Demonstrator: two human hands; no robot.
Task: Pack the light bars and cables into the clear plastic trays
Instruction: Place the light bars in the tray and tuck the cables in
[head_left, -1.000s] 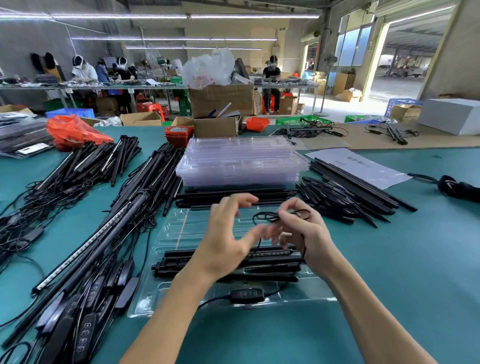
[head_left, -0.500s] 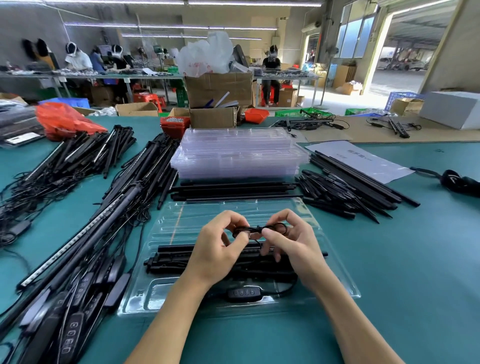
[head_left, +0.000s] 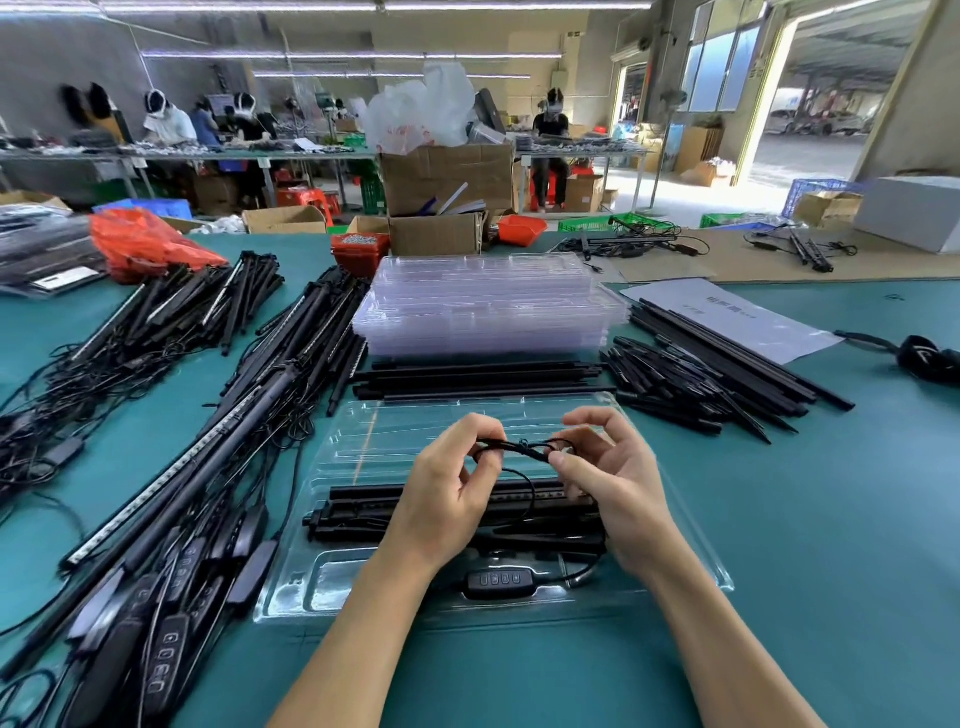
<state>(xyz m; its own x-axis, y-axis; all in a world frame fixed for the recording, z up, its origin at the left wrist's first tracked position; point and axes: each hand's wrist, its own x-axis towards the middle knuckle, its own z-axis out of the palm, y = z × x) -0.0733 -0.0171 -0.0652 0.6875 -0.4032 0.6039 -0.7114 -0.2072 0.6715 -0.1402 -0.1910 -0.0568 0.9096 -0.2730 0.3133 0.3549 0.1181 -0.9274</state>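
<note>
A single wide-angle camera sits on the person's head, looking forward and down across a teal table (head_left: 779, 545). It is close to the near work: both forearms enter from the bottom edge, and the left hand (head_left: 447, 493) and right hand (head_left: 613, 488) meet near the frame's centre, above a clear tray (head_left: 311, 587). Farther off, the view takes in a workshop hall (head_left: 519, 104) with benches; its far end is bent by the lens and probably blurred. There is no second view to overlap with.
</note>
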